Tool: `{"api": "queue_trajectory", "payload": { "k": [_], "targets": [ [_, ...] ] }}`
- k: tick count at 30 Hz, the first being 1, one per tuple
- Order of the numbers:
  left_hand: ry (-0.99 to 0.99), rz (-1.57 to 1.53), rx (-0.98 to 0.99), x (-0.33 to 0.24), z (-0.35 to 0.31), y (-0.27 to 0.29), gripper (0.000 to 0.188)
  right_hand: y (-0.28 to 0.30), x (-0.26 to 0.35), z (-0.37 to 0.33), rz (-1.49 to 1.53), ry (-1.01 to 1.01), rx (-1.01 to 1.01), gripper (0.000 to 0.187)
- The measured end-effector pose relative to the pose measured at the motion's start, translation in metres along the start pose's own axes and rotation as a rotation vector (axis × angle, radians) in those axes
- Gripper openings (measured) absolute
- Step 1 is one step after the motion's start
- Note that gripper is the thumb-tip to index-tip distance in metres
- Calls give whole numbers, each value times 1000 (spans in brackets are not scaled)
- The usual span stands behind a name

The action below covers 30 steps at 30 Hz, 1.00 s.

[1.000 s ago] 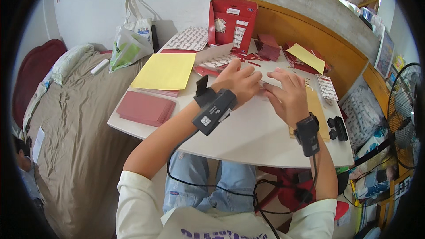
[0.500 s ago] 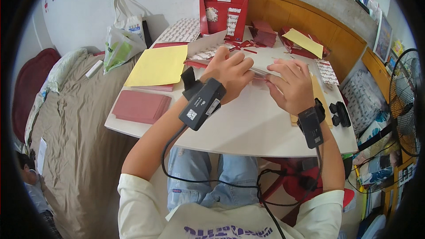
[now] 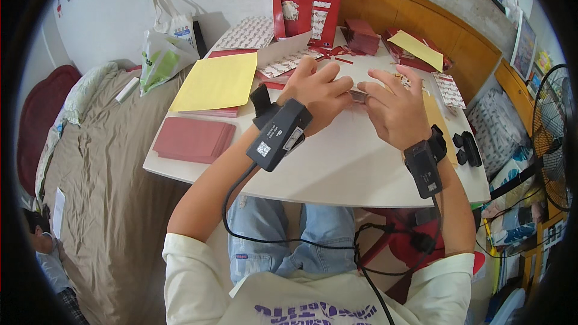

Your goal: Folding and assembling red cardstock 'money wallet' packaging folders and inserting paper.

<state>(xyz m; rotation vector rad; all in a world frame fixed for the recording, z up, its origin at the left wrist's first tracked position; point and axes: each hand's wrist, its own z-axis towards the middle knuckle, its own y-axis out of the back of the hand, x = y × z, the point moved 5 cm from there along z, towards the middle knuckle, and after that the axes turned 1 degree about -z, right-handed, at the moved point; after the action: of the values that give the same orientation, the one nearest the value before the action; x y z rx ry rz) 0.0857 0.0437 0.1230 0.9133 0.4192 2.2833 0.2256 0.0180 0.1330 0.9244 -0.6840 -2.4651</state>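
Note:
Above the middle of the table, my left hand (image 3: 318,93) is closed with bent fingers on one end of a thin flat piece (image 3: 359,95). The piece shows only as a narrow edge between the hands, so its kind is hard to tell. At its other end is my right hand (image 3: 392,107), thumb and forefinger closed on it and the other fingers raised. Just beyond my left hand lies a folded card (image 3: 283,55) with a patterned inside. To the left are a yellow sheet (image 3: 218,81) and a stack of dull red cards (image 3: 192,138).
A red display box (image 3: 307,9) stands at the back, beside stacked red packets (image 3: 362,37). Another yellow sheet (image 3: 416,50) lies at back right, near a patterned card (image 3: 448,90) and black objects (image 3: 467,148). A fan (image 3: 553,138) stands right; a bed (image 3: 108,186) lies left.
My hands have come closer together, the right fingers spreading more upward. The flat piece has turned and now shows only a short edge. The view has shifted slightly.

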Motion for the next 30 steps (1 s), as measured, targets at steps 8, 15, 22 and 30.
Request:
{"api": "queue_trajectory", "payload": {
  "k": [8, 15, 22, 30],
  "targets": [
    [60, 28, 8, 7, -18, 0, 16, 4, -3, 2, 50, -61, 28, 13],
    [137, -153, -43, 2, -9, 8, 18, -5, 7, 8, 152, -91, 58, 20],
    [197, -251, -57, 16, -4, 24, 28, 3, -2, 22, 265, -151, 16, 20],
    [143, -236, -105, 26, 13, 38, 25, 28, -16, 37, 113, -143, -65, 20]
  ]
}}
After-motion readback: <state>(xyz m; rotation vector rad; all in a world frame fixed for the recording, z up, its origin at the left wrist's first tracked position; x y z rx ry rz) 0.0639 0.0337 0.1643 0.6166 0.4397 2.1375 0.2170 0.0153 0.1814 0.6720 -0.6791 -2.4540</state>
